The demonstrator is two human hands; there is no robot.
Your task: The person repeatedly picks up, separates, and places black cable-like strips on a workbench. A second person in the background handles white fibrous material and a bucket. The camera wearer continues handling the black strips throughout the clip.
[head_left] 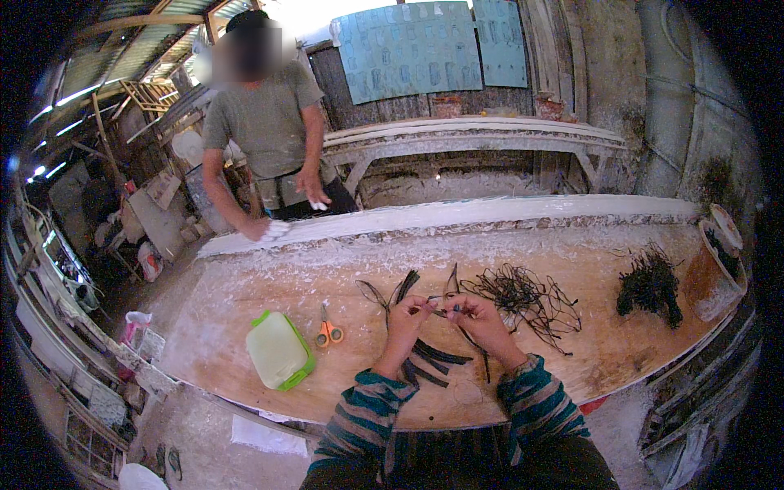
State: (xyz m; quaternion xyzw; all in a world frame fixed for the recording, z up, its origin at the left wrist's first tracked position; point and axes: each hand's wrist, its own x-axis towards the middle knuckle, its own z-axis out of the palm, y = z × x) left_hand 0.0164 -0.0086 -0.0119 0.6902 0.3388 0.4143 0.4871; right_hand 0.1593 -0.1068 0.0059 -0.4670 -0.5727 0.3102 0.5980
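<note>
My left hand (pixel 407 315) and my right hand (pixel 480 320) meet above the table, fingertips pinched close together. Between them is a thin black cord (pixel 453 280), part of which sticks up past my right fingers while another length shows below that hand. The exact spot where the fingertips meet is small and partly hidden. Several flat black strips (pixel 441 354) lie under and beside my left hand. To the right of my right hand spreads a loose tangle of black cord (pixel 527 302).
Orange-handled scissors (pixel 329 334) and a lidded container with green clips (pixel 279 349) lie left of my hands. A dark fibre bundle (pixel 649 286) and a tipped bucket (pixel 717 269) are at the right. Across the wooden table (pixel 220 306), a person works along a long white strip (pixel 457 214).
</note>
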